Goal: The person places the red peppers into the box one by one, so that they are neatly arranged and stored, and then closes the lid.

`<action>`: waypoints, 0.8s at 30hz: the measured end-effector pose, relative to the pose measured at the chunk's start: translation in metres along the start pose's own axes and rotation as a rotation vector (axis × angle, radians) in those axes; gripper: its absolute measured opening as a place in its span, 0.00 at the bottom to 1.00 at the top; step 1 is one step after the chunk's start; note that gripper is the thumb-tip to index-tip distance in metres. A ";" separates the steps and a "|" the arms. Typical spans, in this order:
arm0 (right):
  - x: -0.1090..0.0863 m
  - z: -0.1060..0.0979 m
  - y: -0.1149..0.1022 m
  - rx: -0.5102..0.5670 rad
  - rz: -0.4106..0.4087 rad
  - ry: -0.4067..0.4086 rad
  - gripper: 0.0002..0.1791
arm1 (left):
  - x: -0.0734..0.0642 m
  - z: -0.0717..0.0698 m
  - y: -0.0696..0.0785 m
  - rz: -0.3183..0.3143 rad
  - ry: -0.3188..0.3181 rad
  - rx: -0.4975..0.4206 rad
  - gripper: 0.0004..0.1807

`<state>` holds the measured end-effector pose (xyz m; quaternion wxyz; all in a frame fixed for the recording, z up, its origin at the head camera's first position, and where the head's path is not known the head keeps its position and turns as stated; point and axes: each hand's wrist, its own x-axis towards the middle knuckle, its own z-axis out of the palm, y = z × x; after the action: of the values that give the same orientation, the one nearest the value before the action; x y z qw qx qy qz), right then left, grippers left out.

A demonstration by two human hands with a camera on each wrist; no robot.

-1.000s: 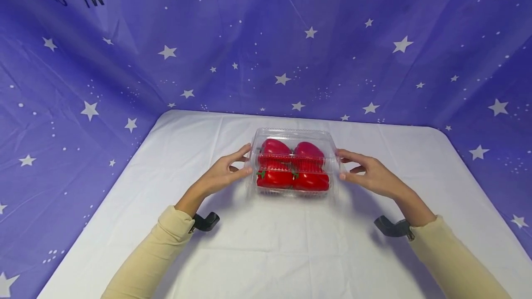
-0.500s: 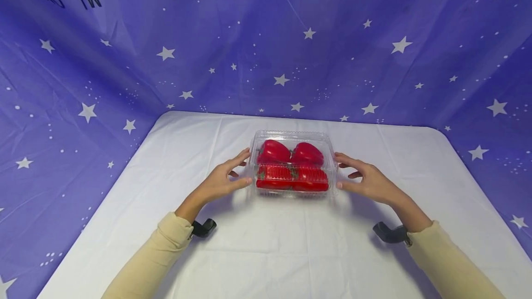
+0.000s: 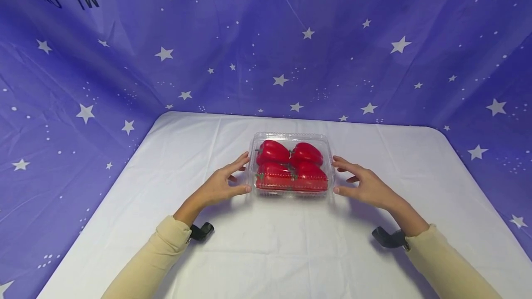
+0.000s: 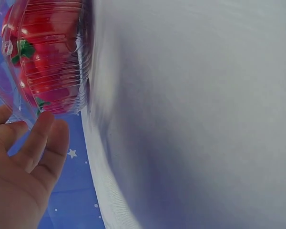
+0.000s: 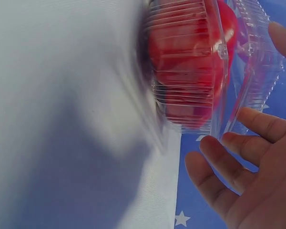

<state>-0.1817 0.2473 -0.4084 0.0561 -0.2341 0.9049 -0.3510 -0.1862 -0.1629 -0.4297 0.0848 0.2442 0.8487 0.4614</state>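
A clear plastic clamshell box (image 3: 287, 135) sits on the white cloth with several red bell peppers (image 3: 306, 154) inside. Its lid (image 5: 263, 71) is tilted over the base, and a gap between them shows in the right wrist view. My left hand (image 3: 219, 186) is at the box's left side, thumb and fingers spread, fingertips right at the lid's edge. Mirroring it on the right side, my right hand (image 3: 369, 189) has its fingers extended and parted along the edge. Neither hand curls round anything. Green stems (image 4: 25, 50) show through the ribbed wall in the left wrist view.
White cloth (image 3: 274, 253) covers the table. Purple-blue curtains (image 3: 232, 26) with white stars and lettering hang behind and at both sides. A black wrist mount (image 3: 202, 232) sticks out from the left cuff, another mount (image 3: 388, 238) from the right.
The lid's front edge has swung down toward me and lies lower over the peppers. Both hands have come down with it, keeping to the box's two sides.
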 end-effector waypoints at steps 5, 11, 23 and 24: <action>0.000 0.004 0.003 -0.015 0.004 0.010 0.35 | -0.001 0.003 -0.002 -0.005 0.000 0.015 0.47; 0.000 0.012 0.007 0.036 0.038 0.042 0.32 | -0.001 0.006 -0.004 -0.010 0.011 0.019 0.47; -0.003 0.022 0.015 0.632 0.116 -0.115 0.36 | 0.003 0.011 0.000 -0.120 0.040 -0.125 0.37; -0.003 0.023 0.014 0.656 0.120 -0.121 0.36 | 0.003 0.012 0.000 -0.128 0.023 -0.172 0.38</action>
<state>-0.1782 0.2445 -0.4350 0.2024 -0.1701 0.7509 -0.6051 -0.1845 -0.1530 -0.4363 0.1247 0.1759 0.8208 0.5290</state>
